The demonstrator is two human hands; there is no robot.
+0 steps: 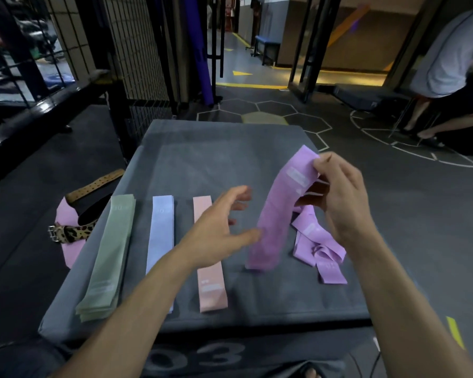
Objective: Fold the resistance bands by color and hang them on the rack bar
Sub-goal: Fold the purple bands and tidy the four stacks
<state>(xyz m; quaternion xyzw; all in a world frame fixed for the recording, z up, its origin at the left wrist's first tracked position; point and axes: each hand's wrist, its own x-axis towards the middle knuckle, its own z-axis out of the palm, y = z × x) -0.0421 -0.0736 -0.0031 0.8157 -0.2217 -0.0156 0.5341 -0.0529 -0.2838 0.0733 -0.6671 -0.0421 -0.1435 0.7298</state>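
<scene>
On the grey padded box lie three flat stacks of bands: green at the left, light blue beside it, and peach partly under my left forearm. My right hand pinches the top end of a purple band, which hangs down so its lower end rests on the box. My left hand hovers open just left of that band, thumb near its edge. A loose heap of purple bands lies under my right hand.
On the floor left of the box lie a leopard-print belt, a tan belt and a pink piece. A black railing and wire mesh stand at the back left. A seated person is at the far right.
</scene>
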